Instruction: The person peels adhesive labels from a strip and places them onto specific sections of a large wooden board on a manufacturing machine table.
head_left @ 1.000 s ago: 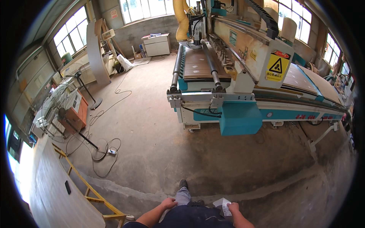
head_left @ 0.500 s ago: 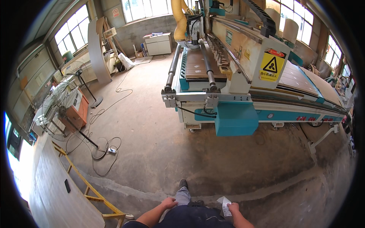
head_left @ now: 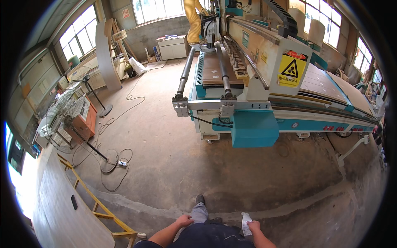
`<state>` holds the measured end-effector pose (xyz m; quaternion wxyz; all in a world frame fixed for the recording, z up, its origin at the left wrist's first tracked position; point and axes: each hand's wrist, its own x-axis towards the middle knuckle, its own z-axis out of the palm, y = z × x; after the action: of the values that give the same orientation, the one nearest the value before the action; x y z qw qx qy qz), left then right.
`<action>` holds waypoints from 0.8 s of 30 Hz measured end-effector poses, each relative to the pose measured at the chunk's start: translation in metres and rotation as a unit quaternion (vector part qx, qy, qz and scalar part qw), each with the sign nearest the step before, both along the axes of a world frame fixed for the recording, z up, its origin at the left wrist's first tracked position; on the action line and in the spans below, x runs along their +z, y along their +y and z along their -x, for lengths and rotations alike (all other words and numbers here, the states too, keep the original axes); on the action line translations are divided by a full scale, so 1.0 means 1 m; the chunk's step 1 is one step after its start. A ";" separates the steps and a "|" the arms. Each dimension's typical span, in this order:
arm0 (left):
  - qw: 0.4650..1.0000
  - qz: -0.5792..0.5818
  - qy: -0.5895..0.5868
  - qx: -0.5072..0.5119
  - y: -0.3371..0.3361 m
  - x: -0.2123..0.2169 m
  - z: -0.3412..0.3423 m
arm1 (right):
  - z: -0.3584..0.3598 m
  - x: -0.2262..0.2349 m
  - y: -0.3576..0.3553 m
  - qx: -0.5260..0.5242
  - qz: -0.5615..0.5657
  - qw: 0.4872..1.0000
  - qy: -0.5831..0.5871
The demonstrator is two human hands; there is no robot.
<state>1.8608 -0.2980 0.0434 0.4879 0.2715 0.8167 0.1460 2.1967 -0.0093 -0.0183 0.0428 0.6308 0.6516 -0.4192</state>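
Observation:
My right hand [head_left: 253, 226] is closed on a small white paper slip [head_left: 246, 223] with print on it, held in front of my waist to the right. At my left thigh rests my left hand [head_left: 184, 220], its fingers curled in and no object showing in them. My left shoe [head_left: 200, 199] points forward on the concrete floor. Ahead stands a large white and teal CNC router [head_left: 255, 129], out of reach of both hands. Small white slips [head_left: 215, 77] lie on the brown board [head_left: 206, 70] on its bed.
A pale sheet [head_left: 58, 198] with a black phone [head_left: 74, 202] on it lies beside a yellow metal frame [head_left: 98, 210] at left. Cables [head_left: 108, 188] trail across the floor near the stand fan [head_left: 68, 122]. A white cabinet [head_left: 173, 47] stands at the back.
The router's gantry and its rollers have shifted slightly to the left. The paper slip in my right hand has changed its tilt. My left hand has stayed at the thigh.

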 end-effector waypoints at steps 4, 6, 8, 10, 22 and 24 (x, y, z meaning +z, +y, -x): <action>1.000 0.000 0.007 -0.002 0.006 0.003 -0.006 | -0.002 0.005 0.006 -0.006 0.007 1.000 0.001; 1.000 -0.002 0.002 0.002 0.008 0.005 -0.009 | -0.005 0.004 0.008 -0.021 0.014 1.000 0.015; 1.000 -0.002 0.002 0.006 0.009 0.008 -0.012 | -0.008 0.002 0.009 -0.026 0.013 0.999 0.028; 1.000 -0.002 0.006 0.008 0.011 0.011 -0.015 | -0.011 -0.002 0.011 -0.023 0.003 0.999 0.039; 0.999 0.036 0.026 0.013 0.004 0.040 -0.009 | 0.007 0.028 -0.001 0.010 0.016 1.000 0.022; 0.999 0.034 0.035 0.016 0.008 0.042 -0.004 | 0.008 0.019 0.000 -0.010 0.018 0.999 0.032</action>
<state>1.8646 -0.2903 0.0852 0.4657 0.2464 0.8419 0.1162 2.1889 -0.0091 0.0002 0.0290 0.6225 0.6391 -0.4508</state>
